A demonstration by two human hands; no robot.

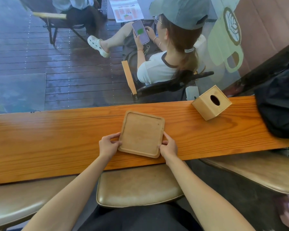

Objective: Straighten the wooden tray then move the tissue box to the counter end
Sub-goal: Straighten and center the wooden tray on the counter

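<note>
A square wooden tray [141,133] with a raised rim lies flat on the long wooden counter [57,135], turned slightly askew to the counter's edges. My left hand [109,145] grips its near left corner. My right hand [168,146] grips its near right edge. A cube-shaped wooden tissue box [211,102] with an oval hole on top stands at the counter's far edge, to the right of the tray and apart from it.
A black bag [280,100] covers the counter's right end. Padded stools [138,185] stand below the near edge. Beyond the glass [40,64] behind the counter, a person in a cap sits with a phone.
</note>
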